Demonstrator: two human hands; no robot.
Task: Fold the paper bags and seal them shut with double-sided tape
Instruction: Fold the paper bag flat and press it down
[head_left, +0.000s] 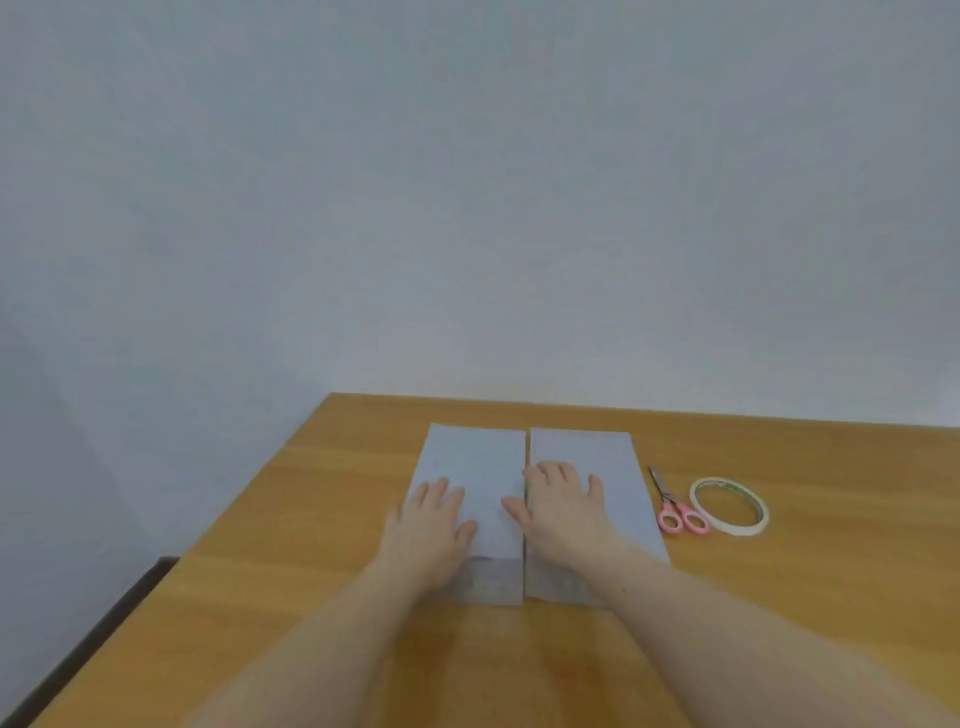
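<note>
Two flat white paper bags lie side by side on the wooden table (291, 597). My left hand (431, 525) rests palm down with straight fingers on the left bag (478, 462). My right hand (563, 509) lies flat on the right bag (618, 467), its thumb reaching over the gap onto the left bag. The near ends of both bags show a darker folded base strip. A roll of double-sided tape (730, 505) lies flat to the right of the bags.
Pink-handled scissors (675, 506) lie between the right bag and the tape roll, blades pointing away. The table's left edge runs diagonally at the lower left, with a dark strip beyond it. A plain pale wall stands behind the table.
</note>
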